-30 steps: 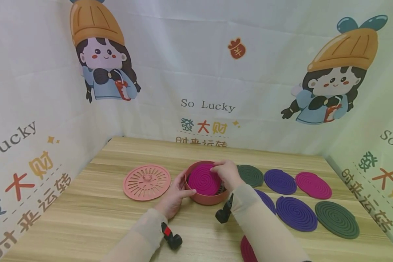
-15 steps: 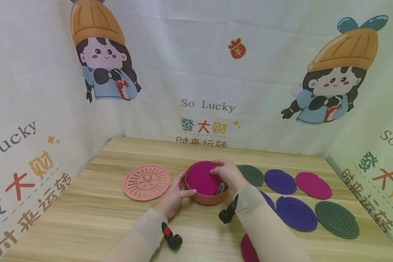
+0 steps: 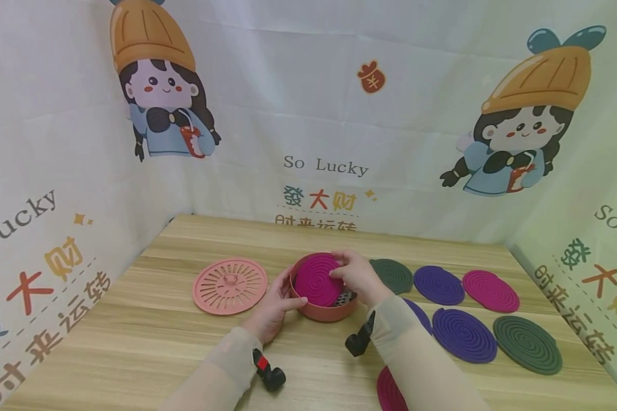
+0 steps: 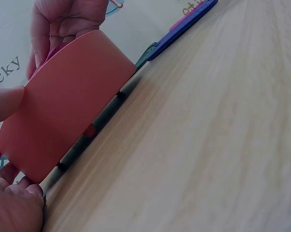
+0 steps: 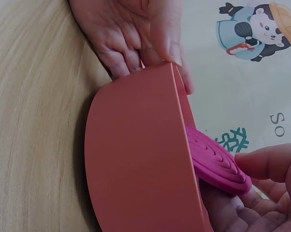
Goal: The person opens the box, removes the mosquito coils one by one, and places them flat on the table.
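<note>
A round coral-red mosquito coil holder (image 3: 325, 313) stands on the table, its dark inside partly showing at the front right. My left hand (image 3: 271, 313) grips its left side, thumb at the rim and fingers around the wall. A magenta mosquito coil (image 3: 316, 281) sits tilted in the holder's mouth, its right edge raised. My right hand (image 3: 361, 277) pinches that edge; in the right wrist view the thumb lies on top of the coil (image 5: 218, 162) and fingers are beneath it. Left of the holder lies its slotted pink lid (image 3: 230, 286) with a small knob.
On the right lie green coils (image 3: 528, 345) (image 3: 393, 276), purple coils (image 3: 465, 335) (image 3: 439, 285) and a magenta coil (image 3: 491, 290). Another purple coil (image 3: 419, 314) and a dark pink coil (image 3: 391, 391) are partly hidden by the right sleeve. A printed cloth (image 3: 319, 114) surrounds the wooden table (image 3: 133, 342).
The right hand and wrist have shifted slightly right, and more of the holder's inside shows beside the magenta coil, which stays tilted. My left hand keeps its grip on the holder.
</note>
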A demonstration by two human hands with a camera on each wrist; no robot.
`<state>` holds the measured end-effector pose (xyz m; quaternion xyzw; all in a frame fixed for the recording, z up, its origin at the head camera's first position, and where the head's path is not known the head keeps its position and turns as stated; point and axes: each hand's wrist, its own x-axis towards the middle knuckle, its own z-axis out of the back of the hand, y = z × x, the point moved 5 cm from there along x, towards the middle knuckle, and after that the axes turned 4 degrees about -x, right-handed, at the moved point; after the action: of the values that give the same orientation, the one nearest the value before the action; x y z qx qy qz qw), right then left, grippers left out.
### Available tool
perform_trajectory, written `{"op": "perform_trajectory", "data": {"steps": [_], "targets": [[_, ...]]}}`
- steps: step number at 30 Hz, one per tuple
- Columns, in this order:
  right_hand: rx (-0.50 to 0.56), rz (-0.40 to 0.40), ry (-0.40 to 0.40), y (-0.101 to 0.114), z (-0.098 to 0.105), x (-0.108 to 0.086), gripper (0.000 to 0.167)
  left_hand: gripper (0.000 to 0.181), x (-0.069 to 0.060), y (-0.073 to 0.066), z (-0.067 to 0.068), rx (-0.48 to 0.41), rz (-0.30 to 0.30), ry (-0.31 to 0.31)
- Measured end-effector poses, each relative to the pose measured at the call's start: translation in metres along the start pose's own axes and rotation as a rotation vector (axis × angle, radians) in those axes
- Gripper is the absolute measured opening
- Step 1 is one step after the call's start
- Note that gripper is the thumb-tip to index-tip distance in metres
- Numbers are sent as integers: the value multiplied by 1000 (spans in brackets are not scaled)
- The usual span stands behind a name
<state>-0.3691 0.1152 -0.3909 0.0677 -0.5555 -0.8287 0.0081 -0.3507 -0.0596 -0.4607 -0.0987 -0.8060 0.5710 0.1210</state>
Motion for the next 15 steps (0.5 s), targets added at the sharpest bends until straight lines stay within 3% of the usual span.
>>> {"op": "perform_trajectory", "data": {"steps": [15], "targets": [[74, -18, 47, -4, -2, -2, 57, 88, -2, -2, -1, -3, 16, 0]]}}
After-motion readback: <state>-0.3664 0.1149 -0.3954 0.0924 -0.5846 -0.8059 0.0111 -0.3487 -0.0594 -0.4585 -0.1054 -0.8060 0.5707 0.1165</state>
